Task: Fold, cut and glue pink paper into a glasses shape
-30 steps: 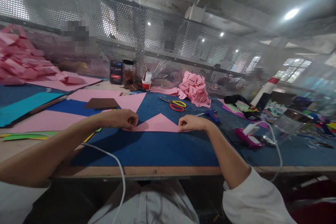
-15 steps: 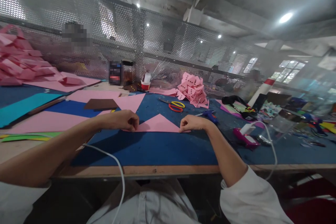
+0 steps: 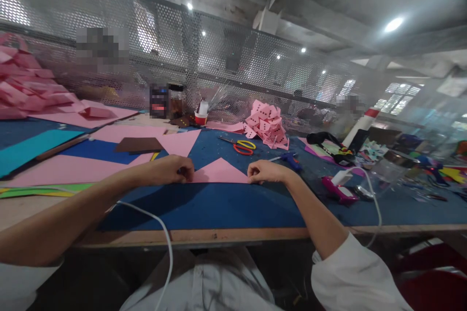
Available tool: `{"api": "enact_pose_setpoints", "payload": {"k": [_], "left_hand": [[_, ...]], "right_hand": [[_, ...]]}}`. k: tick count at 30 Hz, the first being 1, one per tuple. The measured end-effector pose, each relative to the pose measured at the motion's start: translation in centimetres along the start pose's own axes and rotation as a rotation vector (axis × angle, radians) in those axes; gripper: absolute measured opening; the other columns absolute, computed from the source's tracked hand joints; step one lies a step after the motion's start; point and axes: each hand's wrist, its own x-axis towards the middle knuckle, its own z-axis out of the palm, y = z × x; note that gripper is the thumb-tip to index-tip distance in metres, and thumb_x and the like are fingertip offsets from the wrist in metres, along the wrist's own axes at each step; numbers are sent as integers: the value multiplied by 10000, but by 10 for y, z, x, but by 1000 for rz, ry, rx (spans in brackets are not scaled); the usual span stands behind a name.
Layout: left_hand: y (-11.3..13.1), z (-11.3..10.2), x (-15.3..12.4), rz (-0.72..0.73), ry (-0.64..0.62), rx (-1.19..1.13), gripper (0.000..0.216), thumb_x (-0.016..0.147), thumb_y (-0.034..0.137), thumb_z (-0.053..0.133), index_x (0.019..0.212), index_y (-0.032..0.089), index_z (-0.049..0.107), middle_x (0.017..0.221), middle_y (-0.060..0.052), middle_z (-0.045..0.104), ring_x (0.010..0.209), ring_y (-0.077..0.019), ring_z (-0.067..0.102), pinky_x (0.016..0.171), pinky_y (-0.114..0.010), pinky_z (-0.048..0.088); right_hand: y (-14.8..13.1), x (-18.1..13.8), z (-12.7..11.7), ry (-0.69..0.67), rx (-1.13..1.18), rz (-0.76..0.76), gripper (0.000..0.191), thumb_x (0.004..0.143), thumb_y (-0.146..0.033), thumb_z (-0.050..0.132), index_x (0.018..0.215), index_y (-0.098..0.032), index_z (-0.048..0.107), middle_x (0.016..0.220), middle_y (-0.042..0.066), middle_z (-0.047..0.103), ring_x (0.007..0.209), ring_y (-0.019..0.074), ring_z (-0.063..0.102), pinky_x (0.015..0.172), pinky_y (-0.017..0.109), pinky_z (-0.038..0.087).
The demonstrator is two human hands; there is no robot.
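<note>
A pink paper triangle (image 3: 219, 171) lies flat on the blue table cover (image 3: 219, 204) in front of me. My left hand (image 3: 171, 169) is closed in a pinch on its left corner. At the right corner my right hand (image 3: 263, 171) is closed in a pinch too. Both hands rest on the cover, knuckles up, with the triangle's long edge running between them.
Red-and-yellow scissors (image 3: 242, 147) and a heap of punched pink pieces (image 3: 267, 124) lie behind the triangle. A blue glue gun (image 3: 288, 158) and a pink device with a white cable (image 3: 337, 187) sit to the right. Pink and teal sheets (image 3: 65, 165) cover the left. A mesh wall stands behind.
My left hand has slid slightly right along the triangle's edge. The right hand and the paper stay almost where they were.
</note>
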Motion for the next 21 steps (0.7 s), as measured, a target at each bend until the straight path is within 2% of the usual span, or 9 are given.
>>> {"api": "enact_pose_setpoints", "payload": {"k": [6, 9, 12, 14, 17, 21], "left_hand": [[8, 8, -8, -6, 78, 124, 212, 754, 153, 529, 862, 206, 704, 900, -25, 718, 825, -188, 650, 721, -243, 429], [16, 18, -7, -53, 152, 221, 153, 836, 313, 558, 841, 208, 670, 850, -42, 705, 765, -207, 642, 650, -267, 400], [24, 26, -1, -132, 246, 323, 378, 942, 478, 439, 770, 194, 619, 809, -82, 691, 755, -241, 638, 620, -296, 361], [28, 30, 3, -188, 263, 352, 377, 946, 467, 440, 740, 196, 602, 800, -84, 690, 760, -246, 640, 615, -296, 342], [30, 33, 6, -213, 270, 357, 282, 907, 413, 514, 734, 203, 587, 784, -62, 671, 747, -234, 628, 604, -285, 326], [28, 39, 7, -68, 309, 262, 176, 921, 294, 465, 878, 194, 604, 880, -50, 637, 777, -197, 608, 670, -274, 386]], "right_hand": [[-12, -6, 4, 29, -93, -100, 170, 748, -186, 640, 907, -152, 690, 784, 19, 697, 655, 126, 638, 594, 201, 448], [-22, -9, 6, 50, -180, -72, 149, 779, -213, 630, 893, -157, 707, 785, 27, 719, 664, 138, 652, 608, 210, 434], [-31, -7, 9, 85, -250, -10, 257, 876, -377, 579, 803, -164, 703, 728, 32, 714, 620, 137, 635, 608, 226, 404], [-33, -4, 12, 146, -331, 12, 313, 879, -442, 587, 757, -171, 688, 702, 31, 702, 624, 140, 618, 594, 232, 366], [-32, 2, 18, 221, -411, -26, 256, 827, -430, 664, 766, -182, 676, 762, 23, 707, 676, 144, 610, 581, 230, 323], [-33, 5, 25, 226, -314, -99, 101, 814, -250, 647, 892, -192, 675, 826, 6, 714, 695, 130, 615, 607, 212, 346]]}}
